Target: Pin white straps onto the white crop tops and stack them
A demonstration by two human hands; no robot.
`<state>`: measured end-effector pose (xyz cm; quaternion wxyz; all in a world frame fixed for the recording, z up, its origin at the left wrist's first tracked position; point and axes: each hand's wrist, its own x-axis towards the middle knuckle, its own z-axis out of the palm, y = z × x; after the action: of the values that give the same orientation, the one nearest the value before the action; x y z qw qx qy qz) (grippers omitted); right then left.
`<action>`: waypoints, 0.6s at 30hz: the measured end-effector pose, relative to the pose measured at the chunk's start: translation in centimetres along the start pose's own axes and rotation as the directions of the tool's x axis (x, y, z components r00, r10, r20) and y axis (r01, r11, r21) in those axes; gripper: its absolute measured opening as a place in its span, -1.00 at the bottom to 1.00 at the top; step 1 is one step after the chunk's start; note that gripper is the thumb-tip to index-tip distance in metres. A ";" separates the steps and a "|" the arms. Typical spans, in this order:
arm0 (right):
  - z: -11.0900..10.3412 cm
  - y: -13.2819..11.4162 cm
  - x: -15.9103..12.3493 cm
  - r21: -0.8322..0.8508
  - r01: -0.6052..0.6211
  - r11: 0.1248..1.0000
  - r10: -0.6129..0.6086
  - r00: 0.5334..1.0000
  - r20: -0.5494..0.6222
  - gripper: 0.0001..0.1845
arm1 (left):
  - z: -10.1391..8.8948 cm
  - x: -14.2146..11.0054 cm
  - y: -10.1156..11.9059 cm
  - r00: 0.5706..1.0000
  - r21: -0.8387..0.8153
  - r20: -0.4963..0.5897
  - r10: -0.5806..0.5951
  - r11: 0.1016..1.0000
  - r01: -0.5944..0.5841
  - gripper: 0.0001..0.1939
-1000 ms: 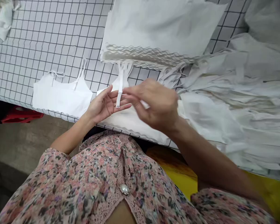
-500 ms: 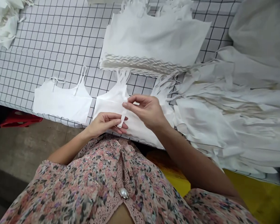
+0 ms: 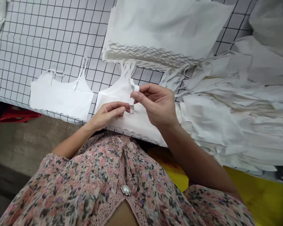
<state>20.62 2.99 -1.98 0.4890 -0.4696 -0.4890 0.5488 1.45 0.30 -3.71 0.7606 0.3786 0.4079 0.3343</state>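
A white camisole-style top [image 3: 141, 122] with a wavy hem lies on top of others at the table's front edge, in front of me. My right hand [image 3: 158, 103] pinches one of its narrow white shoulder straps [image 3: 132, 82] between thumb and forefinger, bending it into a small loop. Just left of it, my left hand [image 3: 110, 114] has its thumb and fingers closed at the lower end of the same strap. The exact contact of the left fingertips is partly hidden. More straps [image 3: 127, 69] bunch together above the top's left shoulder.
A single white top [image 3: 61, 95] lies flat at left on the checked tablecloth [image 3: 68, 34]. Behind my hands is a stack of white tops [image 3: 165, 28] with wavy hems. A loose heap of white garments [image 3: 245, 110] covers the right side. A red stool [image 3: 19, 114] stands below left.
My left hand has gone from an open palm beneath the strap to a closed grip at its end. My right hand has shifted slightly right, bending the strap. The view dipped and came back.
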 end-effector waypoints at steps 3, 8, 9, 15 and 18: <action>-0.2 0.5 0.3 0.010 0.029 1.000 -0.028 0.999 -0.042 -0.54 | 0.6 -0.1 0.3 0.993 -0.171 0.063 -0.104 0.979 0.113 -0.61; -0.7 2.2 0.3 0.008 0.074 0.997 -0.073 0.996 -0.048 -0.60 | 1.8 -0.7 0.3 0.989 -0.167 0.002 -0.151 0.975 0.149 -0.64; -0.9 2.5 0.2 -0.026 0.093 0.995 -0.094 0.994 -0.046 -0.63 | 1.8 -0.7 0.1 0.989 -0.152 -0.033 -0.144 0.979 0.137 -0.64; -2.5 2.1 -1.1 -0.493 0.506 0.707 -0.457 0.860 0.228 -0.48 | 1.4 -0.8 -0.5 0.983 0.160 -0.128 0.134 0.981 -0.113 -0.69; -2.5 1.5 -1.7 -0.552 0.586 0.593 -0.348 0.805 0.481 -0.65 | 1.4 -1.2 -0.2 0.918 0.444 -0.138 0.372 0.852 -0.278 -0.78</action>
<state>23.16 1.47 -3.64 0.3243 -0.3701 -0.8339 0.2499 2.17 -1.19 -2.97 0.5450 0.5562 0.4802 0.4038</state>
